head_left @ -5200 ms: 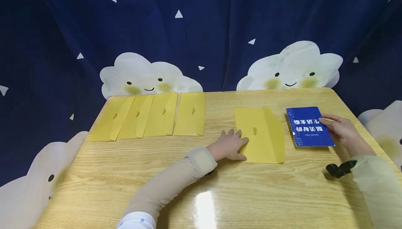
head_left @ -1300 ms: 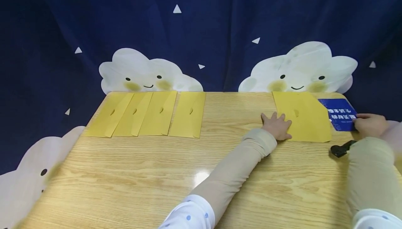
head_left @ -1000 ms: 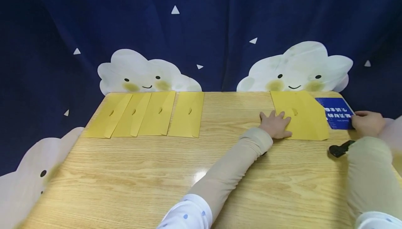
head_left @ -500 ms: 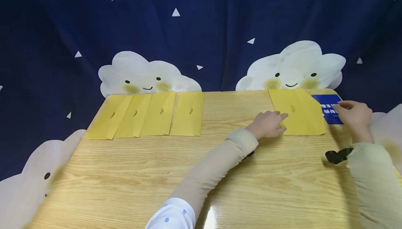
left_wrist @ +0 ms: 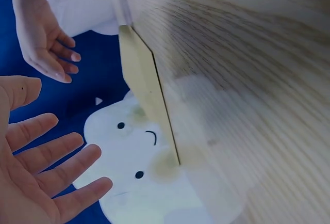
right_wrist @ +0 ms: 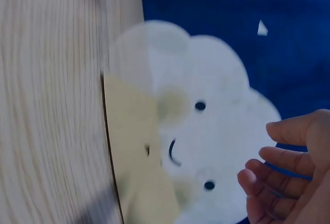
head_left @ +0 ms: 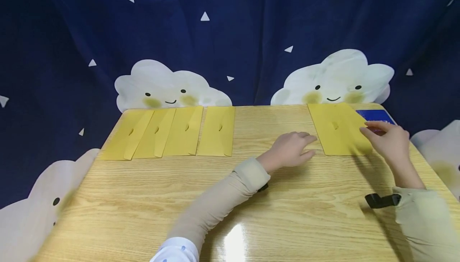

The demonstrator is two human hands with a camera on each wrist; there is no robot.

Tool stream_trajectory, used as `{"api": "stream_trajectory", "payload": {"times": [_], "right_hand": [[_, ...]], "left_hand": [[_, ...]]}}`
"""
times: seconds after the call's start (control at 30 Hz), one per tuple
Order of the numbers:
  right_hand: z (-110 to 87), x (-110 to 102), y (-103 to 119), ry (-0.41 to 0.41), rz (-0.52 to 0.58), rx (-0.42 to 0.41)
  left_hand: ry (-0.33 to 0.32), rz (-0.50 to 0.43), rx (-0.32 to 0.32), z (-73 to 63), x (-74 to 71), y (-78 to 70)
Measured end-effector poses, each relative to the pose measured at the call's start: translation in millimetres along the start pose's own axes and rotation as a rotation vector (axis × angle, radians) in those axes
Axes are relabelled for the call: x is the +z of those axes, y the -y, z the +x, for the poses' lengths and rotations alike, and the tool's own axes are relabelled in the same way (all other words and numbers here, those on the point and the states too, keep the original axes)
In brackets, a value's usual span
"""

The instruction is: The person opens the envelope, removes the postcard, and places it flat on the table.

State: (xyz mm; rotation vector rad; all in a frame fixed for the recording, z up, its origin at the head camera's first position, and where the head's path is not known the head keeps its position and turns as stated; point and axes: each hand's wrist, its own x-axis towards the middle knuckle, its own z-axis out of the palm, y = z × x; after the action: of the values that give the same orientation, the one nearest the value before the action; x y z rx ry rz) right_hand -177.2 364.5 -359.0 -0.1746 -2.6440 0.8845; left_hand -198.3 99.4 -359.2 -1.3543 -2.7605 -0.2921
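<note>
A yellow envelope (head_left: 339, 132) with a notch-like slot lies at the back right of the table, its angled flap toward the right. Partly behind my right hand (head_left: 389, 142), a blue card (head_left: 373, 115) with white lettering lies at the far right corner beside the envelope. That hand hovers over the envelope's right edge, fingers loosely bent and holding nothing, its shadow on the envelope. My left hand (head_left: 290, 150) is held above the table left of the envelope, apart from it. In the left wrist view the left palm (left_wrist: 31, 182) shows with fingers spread and relaxed.
Several yellow envelopes (head_left: 217, 132) lie in a row along the back left of the wooden table (head_left: 215, 198). Behind the table hangs a dark blue curtain (head_left: 244, 34) with smiling clouds. A black wrist mount (head_left: 382, 201) sticks out from the right sleeve.
The single yellow envelope has slid right and back to the table's far edge. The blue card has left my right hand and lies beside it. Both hands have drawn back from them.
</note>
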Motion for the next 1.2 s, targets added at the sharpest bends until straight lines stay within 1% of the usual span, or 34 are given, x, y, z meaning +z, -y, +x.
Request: {"api": "stream_trajectory", "payload": {"times": [0.1,0.27,0.43,0.57,0.7,0.9,1.07,1.2], "right_hand": [[-11.9,1.5,11.2,0.002,0.004,-0.049],[-30.5,7.7,31.1,0.036,0.005,-0.129],[-45.2,18.5,50.3,0.067,0.044,-0.244],[-54.0,25.2,65.5,0.078,0.087,-0.338],[-60.0,32.9,78.8,0.07,0.089,-0.395],[-64.8,49.0,89.5,0.081,0.091,-0.445],[-65.7,62.4,98.9,0.125,0.118,-0.448],[-66.3,74.0,108.4,0.174,0.126,-0.456]], "left_hand": [[-0.04,-0.01,0.016,-17.2,-3.3,3.6],[-0.069,-0.065,0.015,-51.3,-3.4,14.3],[-0.103,-0.114,0.014,-84.6,-2.8,24.5],[-0.135,-0.141,0.02,-105.3,-5.8,29.0],[-0.156,-0.171,0.018,-119.6,-9.7,30.7],[-0.178,-0.197,0.004,-134.8,-12.3,36.1],[-0.202,-0.197,-0.028,-144.0,-12.2,46.4],[-0.191,-0.197,-0.078,-152.8,-12.0,55.8]]}}
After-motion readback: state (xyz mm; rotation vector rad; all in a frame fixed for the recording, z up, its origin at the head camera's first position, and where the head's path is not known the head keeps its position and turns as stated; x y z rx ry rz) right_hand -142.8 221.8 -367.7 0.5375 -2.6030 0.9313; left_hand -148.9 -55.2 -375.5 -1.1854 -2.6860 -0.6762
